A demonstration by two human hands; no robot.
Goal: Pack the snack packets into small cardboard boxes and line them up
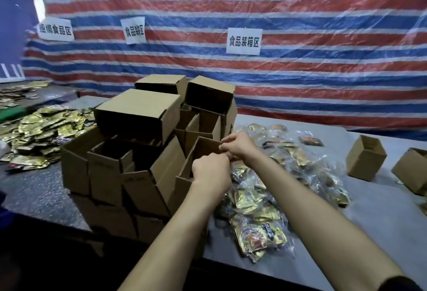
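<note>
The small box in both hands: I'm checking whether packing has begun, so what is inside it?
Only bare cardboard inner walls show inside the small box; nothing lies in the part that shows. Its bottom is hidden by the left hand and the near wall.

Red, blue and white stripes cover the plastic tarpaulin (323, 8) in the upper frame. Centre cardboard boxes (138, 110) are plain brown; foil snack packets (39, 129) at left glint gold.

Dim soft light, wide-angle bending at edges, slight blur, muted shadows
</note>
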